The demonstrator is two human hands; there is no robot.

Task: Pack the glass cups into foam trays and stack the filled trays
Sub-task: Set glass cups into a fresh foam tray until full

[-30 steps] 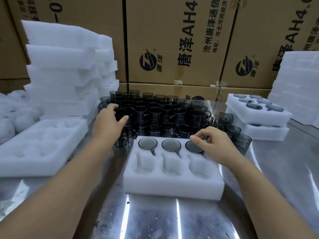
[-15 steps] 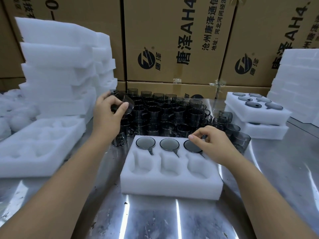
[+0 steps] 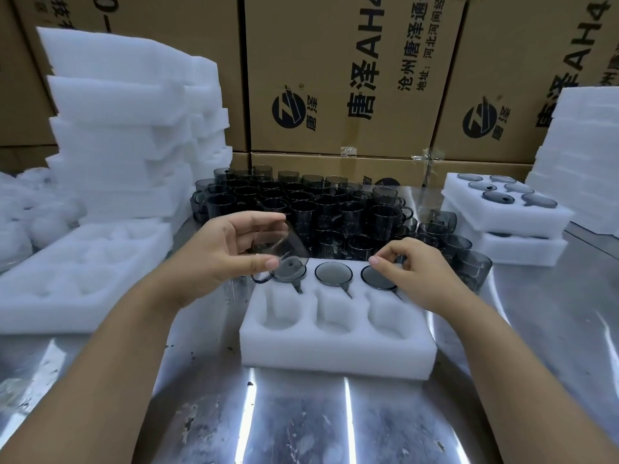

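While the L hand (image 3: 214, 252) grips one cup (image 3: 281, 247) between thumb and fingers, that cup hangs tilted in the air, handle low and toward the person, over the far-left corner of the tray (image 3: 335, 349).

Head view, ref. details:
- Tray: lies on the metal table (image 3: 301, 423), centre, near the person. The far row has 3 seated cups (image 3: 333, 272), dark discs up. The near row has 3 pockets showing bare foam.
- R hand (image 3: 415, 272): fingers curled, index tip over the far-right seated cup. Cannot tell whether it pinches the cup or only touches it.
- Loose cups (image 3: 318, 209): a dense group standing just behind the tray, some reaching round its right side.
- Filled trays (image 3: 522, 222): 2 stacked, far right, well apart from the hands. The top one shows 6 cups.
- Empty tray (image 3: 83, 279): left of the L forearm.
- Foam stacks (image 3: 127, 128): tall pile at rear left, another at the right edge.
- Cartons (image 3: 335, 78): printed, forming a wall behind the table.
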